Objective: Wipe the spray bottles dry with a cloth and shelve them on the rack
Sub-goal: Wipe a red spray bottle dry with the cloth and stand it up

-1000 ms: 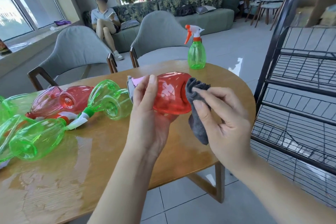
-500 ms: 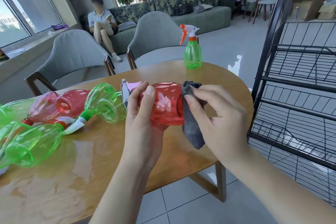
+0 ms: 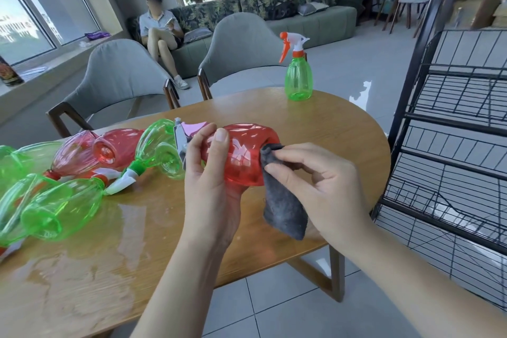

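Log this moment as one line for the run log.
step: wiping | left hand: grips red bottle | right hand: pinches grey cloth on its base | rack: no bottles seen

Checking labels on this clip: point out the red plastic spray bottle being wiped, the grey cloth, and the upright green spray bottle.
red plastic spray bottle (image 3: 241, 156), head view, body.
grey cloth (image 3: 284, 208), head view, hanging part.
upright green spray bottle (image 3: 298, 79), head view, belly.

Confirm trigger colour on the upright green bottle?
Orange, on the upright green bottle with its white sprayer head; clearest in the head view.

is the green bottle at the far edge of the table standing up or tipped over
Upright. The green spray bottle stands on its base near the far edge of the table, its orange and white trigger head on top.
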The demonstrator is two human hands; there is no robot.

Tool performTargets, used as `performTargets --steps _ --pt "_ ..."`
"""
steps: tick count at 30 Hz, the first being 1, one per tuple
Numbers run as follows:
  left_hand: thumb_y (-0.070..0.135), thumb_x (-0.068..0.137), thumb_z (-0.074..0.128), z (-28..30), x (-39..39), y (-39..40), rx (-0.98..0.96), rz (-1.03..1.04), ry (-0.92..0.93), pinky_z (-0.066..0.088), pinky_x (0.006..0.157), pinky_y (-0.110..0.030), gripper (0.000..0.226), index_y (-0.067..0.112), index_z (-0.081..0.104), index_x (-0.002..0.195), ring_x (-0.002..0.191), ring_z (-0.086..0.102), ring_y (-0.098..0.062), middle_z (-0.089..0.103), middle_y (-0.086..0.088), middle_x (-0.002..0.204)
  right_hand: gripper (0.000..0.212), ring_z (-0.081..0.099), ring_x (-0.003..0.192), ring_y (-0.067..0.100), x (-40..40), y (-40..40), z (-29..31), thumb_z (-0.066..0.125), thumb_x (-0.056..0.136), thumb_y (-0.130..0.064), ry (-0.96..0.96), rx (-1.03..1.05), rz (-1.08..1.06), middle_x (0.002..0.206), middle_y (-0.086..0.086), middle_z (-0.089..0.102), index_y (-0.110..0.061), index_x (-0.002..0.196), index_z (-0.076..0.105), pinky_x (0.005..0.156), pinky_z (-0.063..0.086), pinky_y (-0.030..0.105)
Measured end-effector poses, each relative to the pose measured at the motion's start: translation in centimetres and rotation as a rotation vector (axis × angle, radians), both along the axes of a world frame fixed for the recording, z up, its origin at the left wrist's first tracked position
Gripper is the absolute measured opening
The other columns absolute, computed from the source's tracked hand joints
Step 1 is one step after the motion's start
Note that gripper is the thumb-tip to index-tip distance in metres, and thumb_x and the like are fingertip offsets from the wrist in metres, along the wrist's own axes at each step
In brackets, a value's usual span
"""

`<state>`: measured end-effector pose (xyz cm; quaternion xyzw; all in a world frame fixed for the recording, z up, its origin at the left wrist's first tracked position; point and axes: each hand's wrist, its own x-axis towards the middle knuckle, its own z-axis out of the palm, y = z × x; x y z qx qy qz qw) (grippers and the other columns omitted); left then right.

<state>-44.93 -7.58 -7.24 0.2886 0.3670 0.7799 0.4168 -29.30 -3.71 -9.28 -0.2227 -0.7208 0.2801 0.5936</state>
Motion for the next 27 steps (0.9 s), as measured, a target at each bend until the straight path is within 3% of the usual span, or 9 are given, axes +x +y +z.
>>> performTargets --steps 3,9,16,19,22,24,27 --pt "0.033 0.093 0.073 -0.2 0.3 0.0 -0.011 -0.039 0.012 0.058 0.082 -0.047 0.057 0.014 0.054 0.142 0.107 0.064 -0.032 0.066 -0.015 0.124 0.016 0.069 0.096 0.012 -0.3 0.2 -0.3 0.076 0.091 -0.023 0.072 -0.005 -0.054 0.104 -0.015 0.071 -0.023 0.107 0.074 0.086 0.055 0.023" --pt "0.031 0.090 0.073 -0.1 0.8 0.0 -0.008 -0.062 0.017 0.061 0.077 -0.040 0.050 0.018 0.058 0.137 0.097 0.069 -0.023 0.068 -0.009 0.117 0.024 0.071 0.101 0.019 -0.3 1.3 -0.8 0.074 0.094 -0.023 0.135 -0.064 -0.133 0.116 -0.012 0.069 -0.021 0.118 0.074 0.087 0.057 0.030" --pt "0.033 0.091 0.078 0.1 0.8 -0.3 -0.018 -0.051 0.101 0.062 0.074 -0.041 0.055 0.017 0.056 0.139 0.096 0.073 -0.019 0.073 -0.002 0.111 0.018 0.074 0.099 0.015 0.2 2.2 -1.4 0.072 0.098 -0.023 0.139 -0.169 -0.184 0.105 -0.005 0.077 -0.011 0.108 0.080 0.086 0.060 0.039" --pt "0.039 0.094 0.077 0.0 -0.4 -0.3 -0.061 -0.011 0.335 0.063 0.083 -0.043 0.054 0.035 0.055 0.143 0.105 0.073 -0.020 0.072 0.002 0.120 0.014 0.075 0.097 0.015 0.5 2.5 -1.5 0.072 0.098 -0.023 0.161 -0.307 -0.131 0.100 -0.007 0.079 -0.018 0.108 0.080 0.086 0.061 0.045" --pt "0.047 0.094 0.075 -0.1 -1.7 -0.8 -0.081 0.016 0.692 0.061 0.095 -0.040 0.061 0.053 0.041 0.145 0.114 0.070 -0.014 0.062 -0.001 0.132 0.011 0.075 0.095 0.010 0.8 2.9 -1.1 0.071 0.098 -0.021 0.195 -0.366 -0.120 0.097 -0.010 0.080 -0.022 0.106 0.079 0.082 0.060 0.031" --pt "0.045 0.090 0.076 -0.2 -2.1 -1.2 -0.083 -0.022 0.767 0.062 0.094 -0.041 0.068 0.051 0.033 0.142 0.110 0.071 -0.015 0.060 -0.010 0.132 0.010 0.075 0.093 0.007 1.2 3.3 -0.8 0.072 0.098 -0.021 0.222 -0.389 -0.118 0.096 -0.012 0.080 -0.027 0.102 0.078 0.079 0.056 0.021" --pt "0.042 0.085 0.081 -0.8 -2.4 -1.4 -0.089 -0.058 0.883 0.063 0.091 -0.044 0.071 0.045 0.028 0.131 0.103 0.074 -0.019 0.061 -0.014 0.125 0.011 0.075 0.093 0.006 1.6 3.9 -0.3 0.071 0.098 -0.021 0.243 -0.401 -0.132 0.095 -0.013 0.080 -0.030 0.101 0.077 0.077 0.054 0.016"
